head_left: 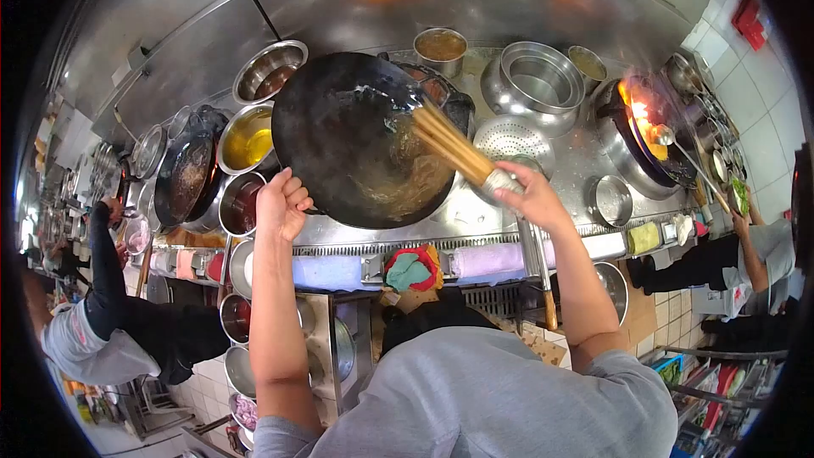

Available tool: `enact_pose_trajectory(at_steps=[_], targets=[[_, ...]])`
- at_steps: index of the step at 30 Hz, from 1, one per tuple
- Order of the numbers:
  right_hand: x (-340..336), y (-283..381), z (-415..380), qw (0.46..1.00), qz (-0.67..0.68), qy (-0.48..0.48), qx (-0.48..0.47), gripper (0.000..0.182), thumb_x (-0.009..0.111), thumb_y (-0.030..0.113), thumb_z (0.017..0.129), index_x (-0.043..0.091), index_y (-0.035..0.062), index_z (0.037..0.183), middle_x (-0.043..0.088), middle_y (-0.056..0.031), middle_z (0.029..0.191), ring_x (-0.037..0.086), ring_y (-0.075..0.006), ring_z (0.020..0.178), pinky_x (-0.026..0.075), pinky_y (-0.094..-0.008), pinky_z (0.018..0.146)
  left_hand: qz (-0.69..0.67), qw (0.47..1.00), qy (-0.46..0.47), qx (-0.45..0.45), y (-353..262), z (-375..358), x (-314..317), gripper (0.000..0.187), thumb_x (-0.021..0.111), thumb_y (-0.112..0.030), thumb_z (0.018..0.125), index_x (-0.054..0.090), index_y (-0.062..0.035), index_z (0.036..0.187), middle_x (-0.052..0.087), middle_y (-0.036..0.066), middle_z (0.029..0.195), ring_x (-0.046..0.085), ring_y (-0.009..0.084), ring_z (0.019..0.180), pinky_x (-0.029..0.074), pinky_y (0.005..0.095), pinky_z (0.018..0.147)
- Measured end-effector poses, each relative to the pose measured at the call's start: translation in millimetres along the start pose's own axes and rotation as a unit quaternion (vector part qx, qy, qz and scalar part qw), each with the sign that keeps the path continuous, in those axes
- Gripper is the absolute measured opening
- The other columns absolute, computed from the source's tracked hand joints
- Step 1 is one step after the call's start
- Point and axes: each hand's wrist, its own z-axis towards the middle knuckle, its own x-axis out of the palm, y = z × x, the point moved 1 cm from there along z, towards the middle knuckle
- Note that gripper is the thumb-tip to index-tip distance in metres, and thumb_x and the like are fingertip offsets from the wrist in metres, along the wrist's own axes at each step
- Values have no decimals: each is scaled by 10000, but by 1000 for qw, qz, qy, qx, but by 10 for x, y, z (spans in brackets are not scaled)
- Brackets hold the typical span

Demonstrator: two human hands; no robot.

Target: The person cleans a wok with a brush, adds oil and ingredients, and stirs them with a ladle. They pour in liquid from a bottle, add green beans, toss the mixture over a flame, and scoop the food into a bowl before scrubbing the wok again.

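A large dark wok [339,131] is tilted up over the stove, with brownish wet residue along its lower right inside. My left hand [284,205] is closed at the wok's lower left rim, gripping its handle, which my fingers mostly hide. In my right hand [532,197] is a bamboo wok brush [449,142], held by its pale bound end. The brush's bristle tips point up and left into the wok, where a little water splashes. Whether they touch the metal is blurred.
Left of the wok stand a bowl of yellow oil [248,137] and a bowl of dark red liquid [242,203]. A perforated strainer [513,146] and a big steel pot [538,76] are to the right. Flames rise from another wok [644,140]. Co-workers [763,259] [93,339] stand either side.
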Motion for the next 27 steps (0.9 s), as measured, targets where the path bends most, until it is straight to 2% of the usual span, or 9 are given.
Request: enact_pose_trajectory(at_steps=[2, 5, 11, 17, 18, 21, 22, 23, 27], targets=[[256, 66, -59, 983, -143, -41, -110, 549, 715, 214, 780, 522, 93, 1279, 630, -163, 1134, 609, -299, 1039, 456, -340, 912, 36, 998, 32, 34, -140, -84, 147, 287, 476, -134, 937, 358, -142, 675, 231, -62, 530, 223, 64, 428, 233, 247, 416], [551, 122, -55, 969, -232, -36, -78, 536, 699, 264, 781, 526, 164, 1279, 628, -180, 1113, 604, -328, 1033, 463, -369, 902, 60, 995, 44, 64, -71, -134, 337, 290, 476, -121, 936, 349, -143, 676, 231, -65, 531, 212, 56, 424, 217, 240, 408], [1381, -88, 137, 963, -261, -36, -64, 588, 646, 282, 807, 440, 176, 1347, 613, -244, 1067, 608, -398, 950, 486, -446, 839, 153, 982, 45, 105, -75, -291, 388, 202, 481, -142, 951, 370, -125, 783, 258, -71, 542, 224, 34, 422, 198, 227, 393], [1755, -87, 15, 971, -207, -35, -117, 606, 630, 244, 822, 399, 103, 1364, 581, -290, 1077, 585, -449, 943, 478, -473, 836, 318, 922, 95, 199, -133, -336, -279, 136, 475, -145, 963, 435, -123, 835, 293, -90, 581, 251, 10, 447, 212, 205, 400], [1743, 0, 4, 973, -220, 2, -75, 600, 632, 251, 820, 405, 106, 1356, 586, -276, 1084, 583, -439, 957, 475, -469, 846, 316, 923, 94, 200, -99, -309, -444, 136, 475, -145, 963, 435, -123, 835, 293, -90, 581, 251, 10, 447, 212, 205, 400], [1621, -20, 203, 965, -227, 44, -125, 582, 635, 255, 820, 421, 107, 1341, 589, -255, 1109, 585, -421, 981, 470, -460, 862, 165, 967, -10, 193, 86, -189, -894, 152, 474, -138, 958, 436, -150, 812, 297, -96, 564, 242, 15, 435, 217, 209, 393], [1481, 125, 284, 971, -210, 106, -38, 598, 645, 256, 825, 413, 118, 1358, 551, -206, 1235, 543, -350, 1128, 432, -381, 956, 112, 979, -21, 169, 160, -197, -940, 163, 475, -135, 955, 428, -158, 801, 285, -93, 547, 232, 22, 424, 210, 214, 388], [1338, 196, 377, 969, -206, 126, -44, 626, 673, 244, 811, 407, 117, 1362, 549, -193, 1247, 539, -335, 1148, 427, -374, 967, 59, 987, -32, 144, 228, -197, -974, 175, 477, -132, 951, 420, -167, 789, 272, -90, 531, 223, 29, 412, 204, 219, 384], [716, 579, 412, 982, -95, 38, -160, 638, 702, 200, 797, 414, 103, 1359, 448, -126, 1376, 437, -263, 1260, 335, -373, 1059, -74, 994, -41, 63, 721, 62, -991, 318, 497, -159, 918, 332, -181, 646, 206, -72, 510, 181, 67, 404, 189, 245, 390]])
